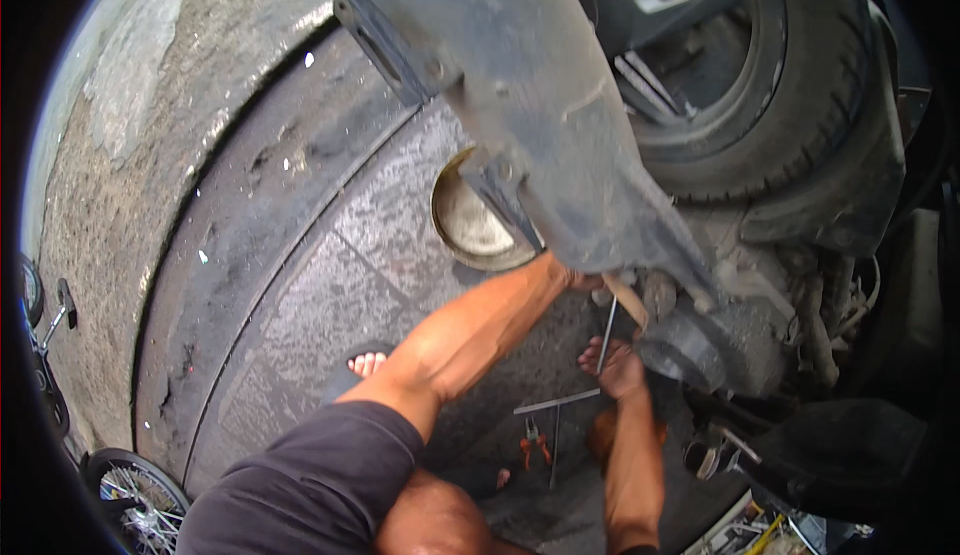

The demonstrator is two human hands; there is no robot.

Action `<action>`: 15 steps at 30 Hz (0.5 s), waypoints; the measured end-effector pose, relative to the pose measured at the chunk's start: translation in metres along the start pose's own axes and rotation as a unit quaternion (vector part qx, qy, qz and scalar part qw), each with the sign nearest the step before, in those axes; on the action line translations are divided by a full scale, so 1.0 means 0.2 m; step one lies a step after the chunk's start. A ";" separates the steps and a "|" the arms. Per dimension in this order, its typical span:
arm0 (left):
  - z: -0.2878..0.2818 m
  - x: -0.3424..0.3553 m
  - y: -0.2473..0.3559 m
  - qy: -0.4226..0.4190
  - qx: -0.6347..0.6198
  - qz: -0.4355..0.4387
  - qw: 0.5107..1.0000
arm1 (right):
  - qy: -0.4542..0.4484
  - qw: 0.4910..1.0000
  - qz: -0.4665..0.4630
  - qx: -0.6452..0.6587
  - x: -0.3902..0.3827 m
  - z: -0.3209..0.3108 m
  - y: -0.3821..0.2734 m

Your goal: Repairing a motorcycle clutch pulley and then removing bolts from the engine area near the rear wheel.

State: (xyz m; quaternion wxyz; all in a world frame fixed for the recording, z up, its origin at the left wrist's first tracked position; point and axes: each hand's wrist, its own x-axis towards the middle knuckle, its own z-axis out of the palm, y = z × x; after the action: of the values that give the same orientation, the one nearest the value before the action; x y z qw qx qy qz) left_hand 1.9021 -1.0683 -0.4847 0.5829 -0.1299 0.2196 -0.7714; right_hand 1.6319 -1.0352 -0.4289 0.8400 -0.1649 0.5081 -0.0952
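Observation:
My left hand (580,277) reaches in under the lower end of a scuffed grey cover (540,85) on a motorcycle, and its fingers are mostly hidden there. Below and to the right, my right hand (617,367) has its fingers curled around a thin silver metal rod (608,330). The rod stands nearly upright in the picture, its upper end near the dark, greasy engine parts (690,340). Nearest to my right hand on the ground lie a T-handle wrench (555,435) and pliers (535,442) with orange handles.
A round metal pan (470,217) sits on the floor, partly behind the cover. The motorcycle's wheel with its tyre (800,95) fills the upper right. A spoked wheel (135,495) stands at lower left. Stained paving (330,290) and a raised edge run along the left.

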 end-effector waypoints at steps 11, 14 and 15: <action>0.12 0.00 -0.21 -0.165 0.019 -0.013 0.986 | -0.231 0.972 0.023 0.023 -0.14 0.08 -0.02; 0.04 0.08 -0.08 0.072 -0.091 -0.044 0.992 | 0.144 0.984 -0.087 -0.060 -0.19 -0.28 -0.24; -0.09 0.04 -0.03 -0.052 -0.168 -0.115 0.978 | 0.165 0.980 -0.113 -0.018 -0.18 -0.36 -0.24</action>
State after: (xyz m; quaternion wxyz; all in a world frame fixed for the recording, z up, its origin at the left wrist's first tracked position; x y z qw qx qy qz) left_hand 1.8860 -1.0714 -0.4976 0.4706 -0.2904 0.2985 -0.7779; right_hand 1.5514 -1.0817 -0.4122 0.7257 -0.2186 0.6191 -0.2058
